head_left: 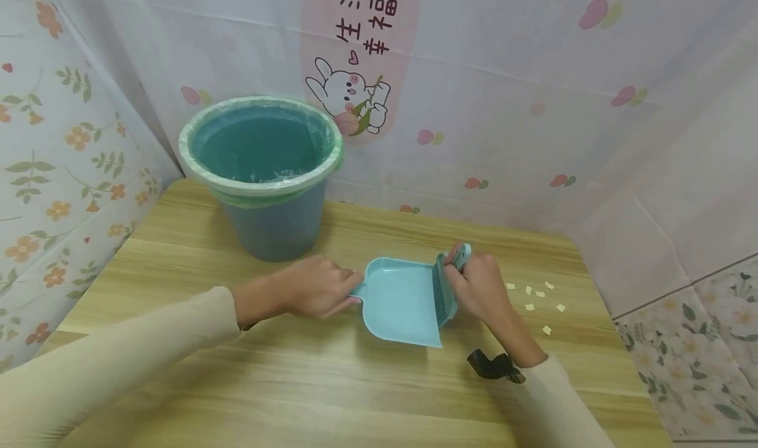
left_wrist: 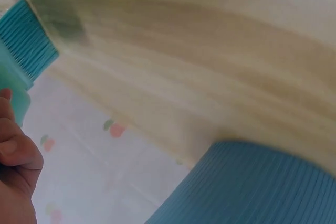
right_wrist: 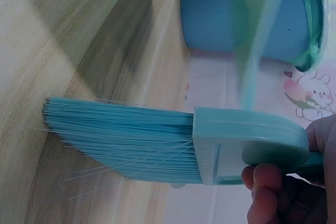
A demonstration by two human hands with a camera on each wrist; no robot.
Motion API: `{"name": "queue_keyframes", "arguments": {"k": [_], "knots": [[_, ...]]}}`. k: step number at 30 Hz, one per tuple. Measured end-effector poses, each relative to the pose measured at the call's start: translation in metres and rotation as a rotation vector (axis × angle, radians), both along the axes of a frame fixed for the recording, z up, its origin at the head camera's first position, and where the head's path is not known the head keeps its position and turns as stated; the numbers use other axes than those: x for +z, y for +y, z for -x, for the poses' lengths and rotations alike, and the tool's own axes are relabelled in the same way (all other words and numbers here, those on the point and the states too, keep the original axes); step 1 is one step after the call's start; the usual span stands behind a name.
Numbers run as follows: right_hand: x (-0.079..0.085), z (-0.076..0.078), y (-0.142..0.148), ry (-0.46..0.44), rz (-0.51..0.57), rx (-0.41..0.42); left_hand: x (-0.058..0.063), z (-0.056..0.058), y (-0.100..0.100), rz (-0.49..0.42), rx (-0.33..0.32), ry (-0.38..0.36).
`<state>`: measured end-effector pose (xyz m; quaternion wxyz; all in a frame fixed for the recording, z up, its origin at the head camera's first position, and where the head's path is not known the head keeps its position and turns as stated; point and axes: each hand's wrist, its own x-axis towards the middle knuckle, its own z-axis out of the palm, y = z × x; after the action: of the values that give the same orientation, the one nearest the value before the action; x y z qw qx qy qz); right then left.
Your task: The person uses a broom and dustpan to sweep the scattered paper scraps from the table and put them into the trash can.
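Note:
My left hand grips the short handle of a light-blue dustpan, whose wide edge faces right. The pan's inside looks bare in the head view. In my right hand I hold the handle of a small blue hand brush at the pan's right edge. Its bristles point down toward the tabletop in the right wrist view. Several small pale-yellow scraps lie on the wood to the right of my right hand. The left wrist view shows a hand beside the brush's bristles.
A blue bin with a thin green liner folded over its rim stands at the back left of the wooden table. Printed cloth hangs behind the table and at its sides. A black strap sits by my right wrist.

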<state>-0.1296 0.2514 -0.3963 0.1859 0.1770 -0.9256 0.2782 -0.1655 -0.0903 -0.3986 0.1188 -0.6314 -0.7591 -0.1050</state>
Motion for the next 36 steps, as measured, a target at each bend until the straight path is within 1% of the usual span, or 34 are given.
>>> {"name": "queue_keyframes", "arguments": {"k": [2,6,14,22,29,31,36], "knots": [[0.000,-0.001,0.000,0.000,0.002,0.000,-0.007,0.001,0.001,0.008,-0.006,-0.003],[0.000,-0.001,0.001,-0.004,-0.002,-0.003,-0.017,0.005,0.002,0.030,0.003,-0.029],[0.001,-0.001,0.000,-0.019,-0.010,-0.010,-0.035,0.018,0.001,0.087,0.033,-0.062],[0.002,-0.003,-0.001,-0.027,-0.014,-0.012,-0.043,0.022,-0.001,0.159,0.069,-0.126],[0.001,-0.003,-0.001,-0.023,-0.013,-0.011,-0.045,0.024,0.000,0.180,0.075,-0.159],[0.001,-0.003,-0.001,-0.019,-0.012,-0.007,-0.045,0.025,-0.001,0.178,0.075,-0.189],[0.000,-0.003,0.000,-0.015,-0.014,-0.002,-0.047,0.029,-0.001,0.145,0.071,-0.299]]}}
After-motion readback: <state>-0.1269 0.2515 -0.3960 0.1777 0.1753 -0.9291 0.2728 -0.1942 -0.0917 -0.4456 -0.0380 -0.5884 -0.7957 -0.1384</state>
